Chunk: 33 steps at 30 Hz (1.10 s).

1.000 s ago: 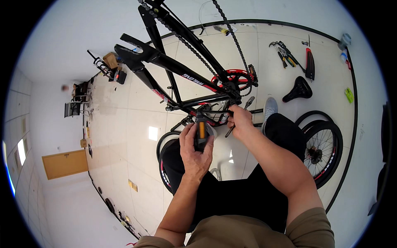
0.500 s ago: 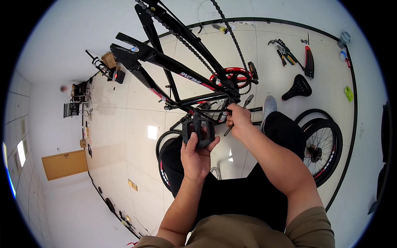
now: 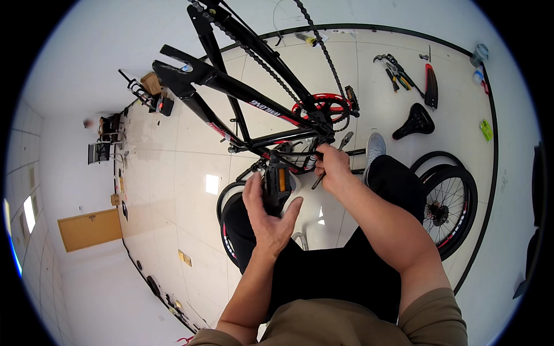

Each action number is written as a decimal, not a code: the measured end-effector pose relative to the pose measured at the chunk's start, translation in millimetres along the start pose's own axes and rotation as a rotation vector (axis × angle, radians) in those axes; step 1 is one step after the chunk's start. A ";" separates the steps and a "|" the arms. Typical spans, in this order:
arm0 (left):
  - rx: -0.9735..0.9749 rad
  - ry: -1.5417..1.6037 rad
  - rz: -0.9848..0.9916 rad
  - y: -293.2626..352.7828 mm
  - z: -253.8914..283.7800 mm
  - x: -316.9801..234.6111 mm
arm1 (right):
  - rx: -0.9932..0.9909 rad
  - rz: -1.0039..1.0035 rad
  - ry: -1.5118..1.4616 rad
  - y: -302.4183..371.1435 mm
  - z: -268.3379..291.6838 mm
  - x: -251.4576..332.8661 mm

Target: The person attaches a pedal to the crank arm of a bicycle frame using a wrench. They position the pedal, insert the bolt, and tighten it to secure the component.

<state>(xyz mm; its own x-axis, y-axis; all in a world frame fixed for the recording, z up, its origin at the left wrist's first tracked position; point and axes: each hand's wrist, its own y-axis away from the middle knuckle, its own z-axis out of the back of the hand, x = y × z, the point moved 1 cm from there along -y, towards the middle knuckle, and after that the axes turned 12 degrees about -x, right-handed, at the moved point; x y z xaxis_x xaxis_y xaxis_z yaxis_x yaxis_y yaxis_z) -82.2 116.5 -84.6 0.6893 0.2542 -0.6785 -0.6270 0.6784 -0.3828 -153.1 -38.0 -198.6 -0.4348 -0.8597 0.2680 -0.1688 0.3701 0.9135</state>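
Observation:
A black pedal (image 3: 276, 183) with an orange reflector sits at the end of the crank arm (image 3: 297, 154) on the bicycle frame (image 3: 254, 101). Around its near side is my left hand (image 3: 271, 222), thumb and fingers spread; whether a fingertip brushes it I cannot tell. My right hand (image 3: 334, 164) is closed at the crank's inner end, with a grey metal wrench (image 3: 347, 140) running through its grip. The hand hides the middle of the wrench. Just beyond are the red chainring (image 3: 323, 104), the chain (image 3: 326, 55) and the other pedal (image 3: 352, 101).
To the right on the tiled floor lie pliers and other hand tools (image 3: 395, 74), a black-red mudguard (image 3: 431, 86), a saddle (image 3: 414, 122) and wheels (image 3: 441, 213). A fork (image 3: 138, 89) and a cardboard box (image 3: 152, 83) lie at the far left by the wall.
My left hand has loosened from the pedal and its fingers have spread. The pedal has turned, so its orange reflector now shows. My right hand stays where it was.

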 end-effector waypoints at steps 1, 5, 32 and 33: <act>0.018 -0.135 -0.157 -4.0 -0.2 -5.7 | 0.017 -0.004 -0.003 -0.4 -0.1 0.0; -0.026 0.134 0.122 0.5 -8.3 5.6 | 0.032 -0.024 0.006 -0.8 0.2 -0.6; -0.160 0.318 0.376 -10.0 -1.7 0.6 | 0.019 -0.023 0.034 1.7 -0.2 0.1; -0.146 0.223 0.253 -11.5 0.4 1.6 | 0.012 -0.022 0.033 1.7 -0.4 -0.2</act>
<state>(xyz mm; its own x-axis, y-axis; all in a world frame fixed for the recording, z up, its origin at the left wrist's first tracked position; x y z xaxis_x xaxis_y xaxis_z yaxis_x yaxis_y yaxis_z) -73.8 109.3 -81.0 0.4195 0.2342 -0.8770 -0.8240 0.5036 -0.2597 -152.9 -37.4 -197.0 -0.4017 -0.8788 0.2577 -0.1892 0.3550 0.9155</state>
